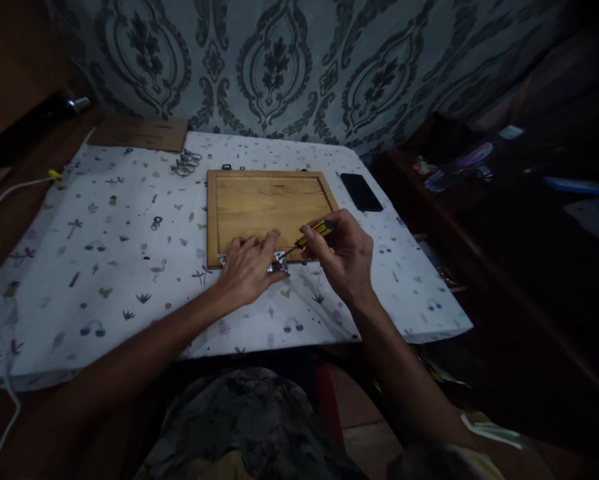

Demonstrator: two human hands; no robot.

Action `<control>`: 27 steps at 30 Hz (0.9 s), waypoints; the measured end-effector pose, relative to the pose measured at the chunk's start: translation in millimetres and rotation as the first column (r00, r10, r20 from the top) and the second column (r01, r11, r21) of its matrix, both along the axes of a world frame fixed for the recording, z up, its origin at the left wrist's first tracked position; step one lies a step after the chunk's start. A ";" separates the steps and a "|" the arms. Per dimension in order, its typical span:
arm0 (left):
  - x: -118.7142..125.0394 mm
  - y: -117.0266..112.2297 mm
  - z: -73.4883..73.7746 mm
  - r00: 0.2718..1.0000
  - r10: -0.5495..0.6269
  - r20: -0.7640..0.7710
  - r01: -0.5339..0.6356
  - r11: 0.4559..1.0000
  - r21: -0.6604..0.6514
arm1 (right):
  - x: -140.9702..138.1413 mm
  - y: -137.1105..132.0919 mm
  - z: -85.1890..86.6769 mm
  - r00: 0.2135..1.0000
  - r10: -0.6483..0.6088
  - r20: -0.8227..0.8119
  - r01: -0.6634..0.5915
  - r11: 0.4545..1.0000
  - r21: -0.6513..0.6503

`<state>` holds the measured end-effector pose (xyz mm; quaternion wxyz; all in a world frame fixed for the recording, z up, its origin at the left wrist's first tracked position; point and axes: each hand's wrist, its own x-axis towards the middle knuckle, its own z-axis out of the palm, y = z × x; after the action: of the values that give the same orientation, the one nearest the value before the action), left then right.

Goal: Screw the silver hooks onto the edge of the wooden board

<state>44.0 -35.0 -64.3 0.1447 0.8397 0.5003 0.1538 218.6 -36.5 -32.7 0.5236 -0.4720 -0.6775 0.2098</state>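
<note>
Tabletop [144, 297]: cloth-covered, white ground, small print of flamingos, palms, rainbows. Framed wooden panel [264, 203] lies flat around the middle. Black smartphone [362, 193] right of it, screen dark, near the right edge. Cardboard piece [136, 133] in the far left corner, small heap of metal parts [186, 162] just beside it. One small dark piece [156, 223] alone left of the panel, too blurred to ID.

Left hand [249, 267] conceals part of the near edge of the wooden panel [264, 207]. Right hand [345, 250] covers part of the screwdriver [319, 231]; tip contact with the metal fitting [280, 256] too small to determine. Overlapping metal pieces [186, 162] uncountable. White cable [29, 183] cut by left edge.
</note>
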 end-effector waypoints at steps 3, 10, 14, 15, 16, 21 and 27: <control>-0.2 -0.3 0.2 1.000 -0.005 0.007 0.005 1.000 -0.010 | 2.4 1.4 5.3 0.993 0.107 -0.040 -0.110 0.991 -0.081; 0.1 -0.1 -0.1 1.000 -0.008 0.006 0.008 1.000 -0.008 | 5.5 4.3 5.7 0.979 0.206 -0.002 -0.205 0.976 -0.070; 0.2 -0.1 -0.1 1.000 -0.006 0.006 0.007 1.000 -0.011 | -2.2 4.3 -0.7 0.997 -0.049 0.066 0.046 0.998 0.049; 0.2 0.0 -0.1 1.000 -0.009 0.007 0.009 1.000 -0.016 | -4.2 3.8 -1.5 0.994 -0.085 0.076 0.079 0.994 0.074; 0.2 0.1 -0.2 1.000 -0.010 0.007 0.010 1.000 -0.021 | -5.7 3.3 -2.0 0.992 -0.102 0.080 0.095 0.991 0.091; -0.2 0.4 -1.5 1.000 -0.007 0.018 0.008 1.000 -0.012 | -6.0 1.5 -3.2 0.996 -0.075 0.054 0.070 0.993 0.091; -0.1 0.0 -2.2 1.000 -0.008 0.009 0.008 1.000 -0.003 | -3.3 1.8 -4.8 0.999 -0.021 0.050 0.017 0.998 0.065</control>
<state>43.8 -35.1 -66.5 0.1487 0.8407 0.4967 0.1562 215.3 -34.7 -37.5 0.5232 -0.4665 -0.6925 0.1707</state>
